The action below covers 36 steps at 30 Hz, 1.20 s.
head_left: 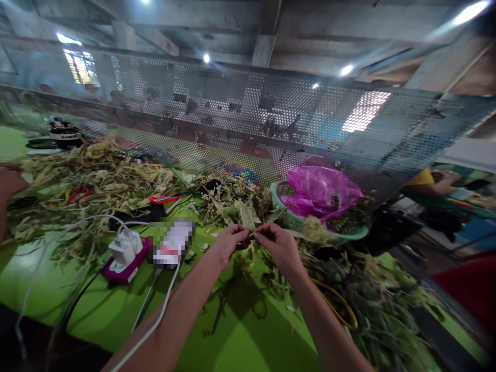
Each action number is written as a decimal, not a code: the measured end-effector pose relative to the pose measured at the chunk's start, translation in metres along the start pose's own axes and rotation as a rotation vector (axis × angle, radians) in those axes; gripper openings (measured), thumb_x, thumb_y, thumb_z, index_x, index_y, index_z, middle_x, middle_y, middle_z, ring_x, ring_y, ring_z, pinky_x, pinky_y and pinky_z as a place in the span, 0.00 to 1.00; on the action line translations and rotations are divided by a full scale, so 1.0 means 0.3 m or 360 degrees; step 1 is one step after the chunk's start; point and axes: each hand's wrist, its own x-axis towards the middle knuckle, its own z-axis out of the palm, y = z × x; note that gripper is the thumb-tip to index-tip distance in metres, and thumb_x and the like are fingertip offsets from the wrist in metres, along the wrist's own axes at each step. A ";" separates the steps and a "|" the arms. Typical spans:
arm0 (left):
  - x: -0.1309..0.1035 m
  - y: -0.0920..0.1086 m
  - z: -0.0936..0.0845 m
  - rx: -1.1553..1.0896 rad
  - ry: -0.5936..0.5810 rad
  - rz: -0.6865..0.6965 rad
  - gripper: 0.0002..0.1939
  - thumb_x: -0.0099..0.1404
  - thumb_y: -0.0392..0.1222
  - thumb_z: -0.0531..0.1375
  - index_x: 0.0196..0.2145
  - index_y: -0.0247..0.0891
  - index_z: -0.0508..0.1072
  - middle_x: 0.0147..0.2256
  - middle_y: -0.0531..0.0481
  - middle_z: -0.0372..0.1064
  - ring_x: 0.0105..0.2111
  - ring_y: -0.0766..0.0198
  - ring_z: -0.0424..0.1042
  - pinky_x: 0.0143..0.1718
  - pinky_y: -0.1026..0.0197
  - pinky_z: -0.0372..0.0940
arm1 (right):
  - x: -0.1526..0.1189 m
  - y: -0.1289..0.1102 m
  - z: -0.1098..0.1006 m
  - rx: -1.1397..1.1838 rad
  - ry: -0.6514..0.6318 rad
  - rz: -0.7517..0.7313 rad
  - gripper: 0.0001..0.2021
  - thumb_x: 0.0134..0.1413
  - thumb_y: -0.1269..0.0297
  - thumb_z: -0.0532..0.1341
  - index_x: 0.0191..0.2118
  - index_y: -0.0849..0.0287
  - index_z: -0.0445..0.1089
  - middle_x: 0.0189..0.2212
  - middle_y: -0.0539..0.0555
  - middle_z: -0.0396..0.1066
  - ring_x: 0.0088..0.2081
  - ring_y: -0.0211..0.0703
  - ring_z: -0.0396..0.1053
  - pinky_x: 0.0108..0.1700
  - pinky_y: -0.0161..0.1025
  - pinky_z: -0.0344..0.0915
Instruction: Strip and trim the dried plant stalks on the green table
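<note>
Both of my hands meet over the green table point(248, 330), at the front of a heap of dried plant scraps point(228, 194). My left hand point(231, 242) pinches a pale dried plant piece point(248, 214) from the left, fingers bent. From the right, my right hand point(277, 243) closes thumb and forefinger on the same piece, close to the left fingertips. The piece's leafy end stands up beyond my fingers; its lower part is partly hidden by them. Darker stalks point(222, 299) lie on the table below my hands.
A purple power strip point(126, 268) with white chargers and a phone point(174, 243) on a cable lie left. Red-handled cutters point(166, 199) lie behind them. A green basket point(281, 201) holds a purple plastic bag point(323, 191). More stalks point(380, 299) pile right. Perforated metal screen point(232, 113) stands behind.
</note>
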 end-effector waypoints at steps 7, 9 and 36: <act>-0.015 0.021 0.025 0.0243 -0.0031 0.0137 0.15 0.44 0.46 0.70 0.22 0.34 0.70 0.20 0.54 0.64 0.23 0.70 0.61 0.29 0.65 0.58 | 0.001 -0.005 0.010 0.0111 0.0118 0.0040 0.07 0.44 0.61 0.64 0.30 0.58 0.68 0.23 0.50 0.69 0.26 0.41 0.65 0.29 0.36 0.62; -0.015 0.020 0.025 0.0205 -0.0022 0.0121 0.14 0.43 0.44 0.69 0.22 0.34 0.69 0.20 0.54 0.64 0.22 0.70 0.61 0.28 0.65 0.57 | 0.001 -0.008 0.008 0.0216 0.0046 0.0020 0.08 0.45 0.61 0.64 0.31 0.58 0.70 0.25 0.51 0.71 0.27 0.41 0.67 0.31 0.37 0.64; -0.013 -0.004 0.026 0.0043 -0.0057 0.0109 0.11 0.49 0.44 0.66 0.24 0.38 0.69 0.23 0.53 0.62 0.24 0.68 0.59 0.29 0.64 0.58 | -0.008 -0.029 0.004 0.0046 0.0133 0.0037 0.08 0.46 0.58 0.63 0.29 0.58 0.69 0.25 0.52 0.70 0.28 0.43 0.66 0.32 0.38 0.63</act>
